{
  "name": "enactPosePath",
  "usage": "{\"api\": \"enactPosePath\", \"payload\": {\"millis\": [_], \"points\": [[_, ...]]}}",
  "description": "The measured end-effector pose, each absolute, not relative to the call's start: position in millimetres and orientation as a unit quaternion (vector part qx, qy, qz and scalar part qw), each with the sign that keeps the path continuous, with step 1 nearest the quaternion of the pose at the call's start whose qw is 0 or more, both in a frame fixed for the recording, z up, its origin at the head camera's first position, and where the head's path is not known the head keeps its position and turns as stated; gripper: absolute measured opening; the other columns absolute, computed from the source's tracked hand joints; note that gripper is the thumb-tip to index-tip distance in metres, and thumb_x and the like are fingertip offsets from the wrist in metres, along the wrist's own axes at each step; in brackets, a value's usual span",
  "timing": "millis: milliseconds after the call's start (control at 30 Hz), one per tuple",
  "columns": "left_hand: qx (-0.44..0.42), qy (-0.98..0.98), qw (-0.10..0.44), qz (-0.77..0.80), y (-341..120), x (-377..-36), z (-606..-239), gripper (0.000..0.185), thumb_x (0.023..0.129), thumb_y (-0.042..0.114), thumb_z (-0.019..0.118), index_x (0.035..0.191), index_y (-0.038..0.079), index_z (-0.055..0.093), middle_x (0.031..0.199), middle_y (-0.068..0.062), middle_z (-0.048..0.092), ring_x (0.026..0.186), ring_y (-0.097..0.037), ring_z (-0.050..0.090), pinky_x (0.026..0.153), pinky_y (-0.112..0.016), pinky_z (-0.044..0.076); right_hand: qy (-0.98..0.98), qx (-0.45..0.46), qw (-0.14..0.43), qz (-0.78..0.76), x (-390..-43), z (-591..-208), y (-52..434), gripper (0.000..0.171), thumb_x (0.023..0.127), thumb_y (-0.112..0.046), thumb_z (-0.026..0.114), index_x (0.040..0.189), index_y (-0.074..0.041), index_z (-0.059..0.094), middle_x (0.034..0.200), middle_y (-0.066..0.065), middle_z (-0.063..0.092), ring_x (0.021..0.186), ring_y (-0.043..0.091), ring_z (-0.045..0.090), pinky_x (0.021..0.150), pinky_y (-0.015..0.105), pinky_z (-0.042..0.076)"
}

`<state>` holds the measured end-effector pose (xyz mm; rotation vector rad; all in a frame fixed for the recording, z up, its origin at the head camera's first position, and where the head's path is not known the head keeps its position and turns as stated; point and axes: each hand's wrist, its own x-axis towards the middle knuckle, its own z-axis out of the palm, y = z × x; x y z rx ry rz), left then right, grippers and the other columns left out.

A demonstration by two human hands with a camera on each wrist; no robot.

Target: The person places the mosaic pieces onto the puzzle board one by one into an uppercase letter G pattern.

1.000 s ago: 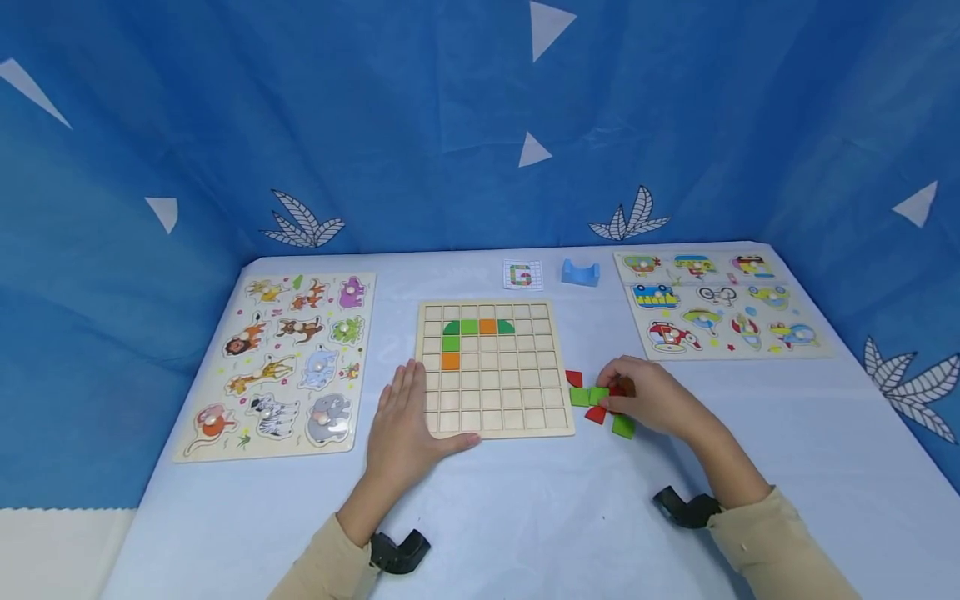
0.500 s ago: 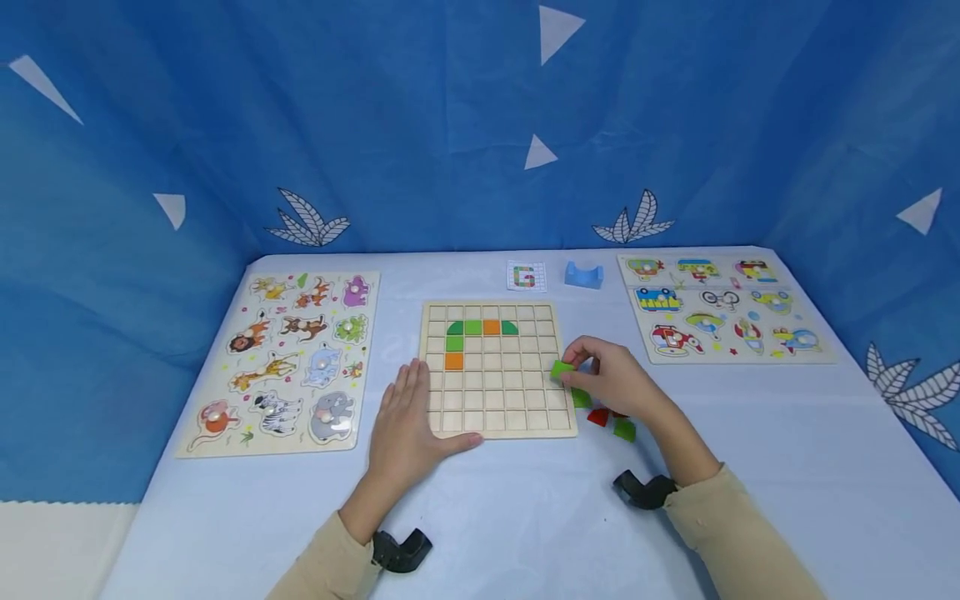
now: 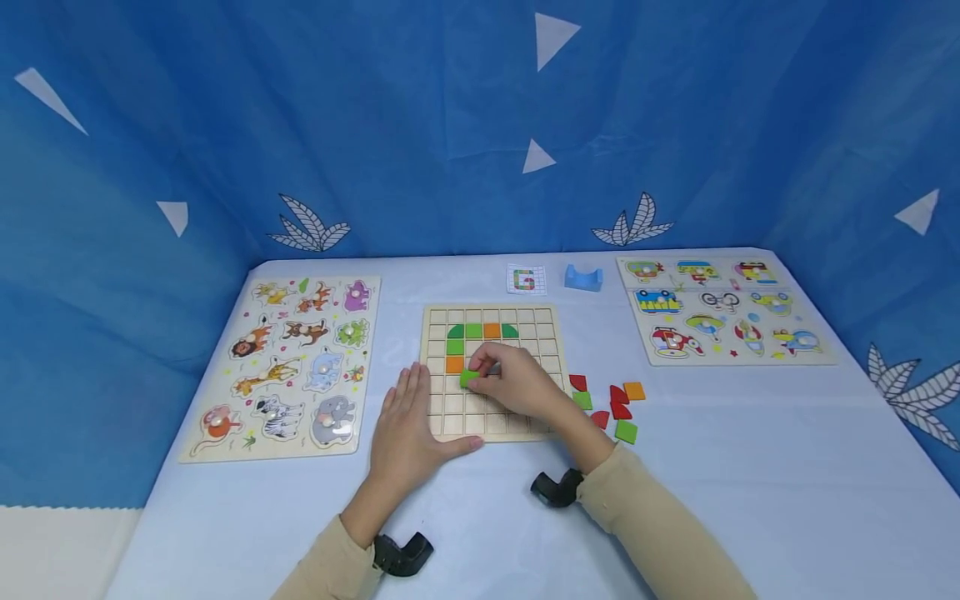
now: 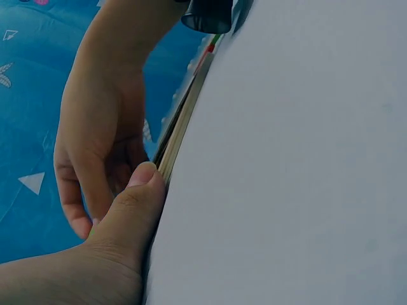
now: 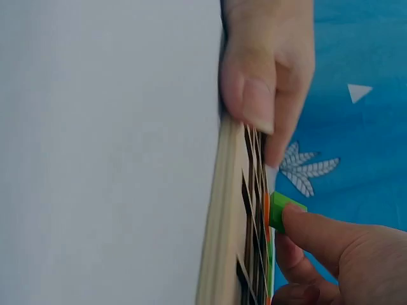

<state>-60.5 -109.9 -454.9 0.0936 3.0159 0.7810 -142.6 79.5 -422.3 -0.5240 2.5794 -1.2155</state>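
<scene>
A wooden grid board [image 3: 536, 329] lies in the middle of the table, with green and orange tiles [image 3: 474, 330] in its upper left cells. My right hand [image 3: 513, 382] pinches a green square tile [image 3: 468, 377] just over the board, below the orange tile [image 3: 454, 364] in the left column. The right wrist view shows that green tile [image 5: 280, 211] at my fingertips, close above the board's edge [image 5: 222, 241]. My left hand [image 3: 405, 425] lies flat on the table with straight fingers, its thumb against the board's front left corner [image 4: 166, 159].
Loose red, green and orange tiles [image 3: 617, 408] lie right of the board. An animal peg puzzle [image 3: 288, 367] is at the left, a vehicle peg puzzle [image 3: 720, 308] at the right. A pattern card [image 3: 524, 279] and a blue holder [image 3: 583, 277] sit behind the board.
My right hand picked a green tile from the loose pile at the right and carried it left across the board to the left column. The left hand stayed put.
</scene>
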Motion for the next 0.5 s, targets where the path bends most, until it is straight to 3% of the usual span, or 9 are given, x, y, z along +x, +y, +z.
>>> {"api": "enactPosePath", "payload": {"millis": [500], "points": [[0.034, 0.968, 0.013, 0.248, -109.7, -61.1, -454.7, 0.135, 0.065, 0.083, 0.069, 0.158, 0.002, 0.013, 0.167, -0.013, 0.011, 0.156, -0.029, 0.006, 0.126, -0.052, 0.012, 0.918, -0.21, 0.079, -0.327, -140.4, -423.3, 53.9, 0.015, 0.088, -0.024, 0.077, 0.101, -0.02, 0.072, 0.09, -0.009, 0.061, 0.084, 0.009, 0.056, 0.075, 0.025, 0.049]]}}
